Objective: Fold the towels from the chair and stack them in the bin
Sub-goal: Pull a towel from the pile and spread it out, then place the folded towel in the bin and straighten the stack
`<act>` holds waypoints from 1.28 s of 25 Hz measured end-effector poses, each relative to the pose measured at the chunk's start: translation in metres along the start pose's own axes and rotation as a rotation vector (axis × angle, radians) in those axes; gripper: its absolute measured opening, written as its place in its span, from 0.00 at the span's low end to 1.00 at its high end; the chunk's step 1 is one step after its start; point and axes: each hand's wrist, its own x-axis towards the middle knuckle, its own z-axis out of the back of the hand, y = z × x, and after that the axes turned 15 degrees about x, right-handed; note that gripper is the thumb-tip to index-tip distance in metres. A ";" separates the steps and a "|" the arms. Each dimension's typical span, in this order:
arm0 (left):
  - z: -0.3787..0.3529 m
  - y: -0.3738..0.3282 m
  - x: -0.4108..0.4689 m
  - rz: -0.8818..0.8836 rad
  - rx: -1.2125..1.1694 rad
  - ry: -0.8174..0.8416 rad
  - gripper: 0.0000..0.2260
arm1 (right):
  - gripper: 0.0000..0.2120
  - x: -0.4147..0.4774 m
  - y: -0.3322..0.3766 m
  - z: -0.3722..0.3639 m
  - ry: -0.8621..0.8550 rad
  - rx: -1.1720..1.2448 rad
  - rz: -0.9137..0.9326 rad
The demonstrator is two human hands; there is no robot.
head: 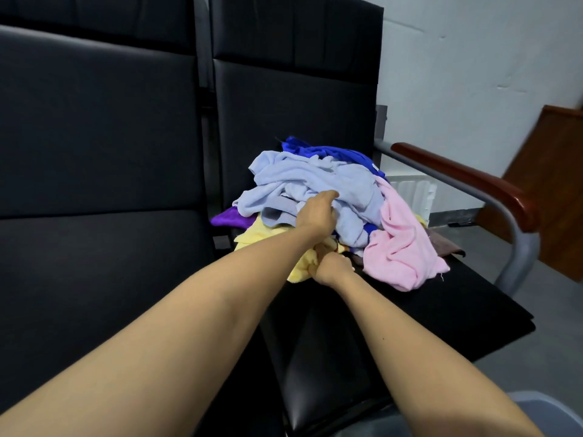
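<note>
A loose heap of towels lies on the black chair seat (410,310). A pale blue towel (315,175) tops the heap, with a royal blue one (334,151) behind it, a pink one (400,247) draped at the right, a purple corner (225,217) at the left and a yellow towel (252,236) underneath. My left hand (317,212) reaches into the pale blue towel, its fingers buried in the folds. My right hand (331,266) grips the yellow towel at the front of the heap. A grey bin rim (536,405) shows at the bottom right corner.
A second black chair (94,184) stands to the left. The towel chair has a metal arm with a reddish wooden armrest (467,181) at the right. A wooden board (555,184) leans on the white wall, and a white ribbed object (413,190) sits behind the chair.
</note>
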 end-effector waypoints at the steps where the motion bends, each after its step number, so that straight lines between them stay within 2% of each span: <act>1: -0.004 -0.003 0.011 -0.023 -0.010 0.008 0.22 | 0.21 0.007 -0.002 -0.002 -0.006 0.009 0.010; 3: -0.010 -0.003 0.032 -0.032 0.025 0.066 0.27 | 0.21 0.027 -0.007 -0.006 -0.005 0.039 0.018; 5: -0.016 -0.001 0.048 -0.026 0.176 0.116 0.29 | 0.20 0.047 -0.010 -0.008 0.032 0.048 0.021; 7: -0.019 -0.001 0.050 0.005 0.274 0.063 0.22 | 0.18 0.060 -0.012 -0.009 0.076 0.040 0.036; 9: -0.021 -0.001 0.047 0.063 0.198 -0.030 0.12 | 0.18 0.069 -0.012 -0.009 0.118 0.006 0.032; 11: -0.023 -0.001 0.037 0.120 0.100 -0.072 0.10 | 0.20 0.069 -0.013 -0.009 0.121 -0.025 0.029; 15: -0.017 -0.004 0.014 0.129 0.056 -0.145 0.09 | 0.30 0.049 -0.006 -0.011 0.088 0.004 -0.012; 17: -0.002 -0.006 0.006 0.088 -0.079 -0.183 0.09 | 0.31 0.039 -0.005 -0.006 0.145 0.192 -0.065; 20: 0.025 -0.009 -0.009 0.040 -0.251 -0.269 0.09 | 0.18 0.015 -0.008 0.021 0.141 0.822 -0.194; 21: 0.032 -0.009 -0.017 0.019 -0.288 -0.253 0.09 | 0.16 0.004 -0.008 0.029 0.061 0.974 -0.209; 22: 0.038 -0.008 -0.024 -0.011 -0.313 -0.216 0.10 | 0.20 -0.002 -0.010 0.036 -0.079 1.048 -0.220; 24: 0.049 -0.007 -0.039 -0.090 -0.388 -0.089 0.09 | 0.37 -0.011 -0.011 0.048 -0.369 0.899 -0.262; 26: 0.061 -0.011 -0.052 -0.135 -0.476 0.134 0.07 | 0.43 -0.019 -0.007 0.053 -0.401 0.714 -0.139; 27: 0.067 -0.013 -0.056 -0.133 -0.547 0.266 0.05 | 0.41 -0.023 -0.005 0.053 -0.349 0.670 -0.034; 28: 0.072 -0.012 -0.056 -0.082 -0.627 0.378 0.04 | 0.34 -0.028 -0.004 0.055 -0.306 0.654 0.051; 30: 0.075 -0.002 -0.050 0.085 -0.722 0.430 0.15 | 0.20 -0.038 -0.003 0.058 -0.303 0.588 0.083; 31: 0.074 0.007 -0.046 0.121 -0.647 0.397 0.19 | 0.16 -0.041 -0.004 0.057 -0.335 0.564 0.060; 32: 0.067 0.019 -0.040 0.098 -0.446 0.376 0.20 | 0.13 -0.043 -0.001 0.056 -0.370 0.555 0.023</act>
